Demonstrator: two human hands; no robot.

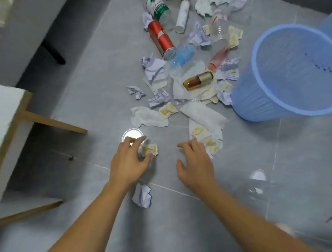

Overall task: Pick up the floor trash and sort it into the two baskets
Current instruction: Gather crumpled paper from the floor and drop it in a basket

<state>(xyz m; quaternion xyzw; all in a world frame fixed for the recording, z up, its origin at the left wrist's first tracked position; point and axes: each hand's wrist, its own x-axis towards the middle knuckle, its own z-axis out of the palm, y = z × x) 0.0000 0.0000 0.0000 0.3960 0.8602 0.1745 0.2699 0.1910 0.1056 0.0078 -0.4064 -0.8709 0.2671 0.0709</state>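
Grey tile floor (95, 92), litter strewn. Our left hand (129, 163) pinches a yellow-printed wrapper (150, 150); right hand (194, 164) hovers spread. We should lift cleanly toward the blue basket (278, 102).

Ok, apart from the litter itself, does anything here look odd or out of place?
Only one basket shows: the blue basket, tilted and empty as far as visible. A bottle with brown liquid lies among the papers. Nothing looks spilled.
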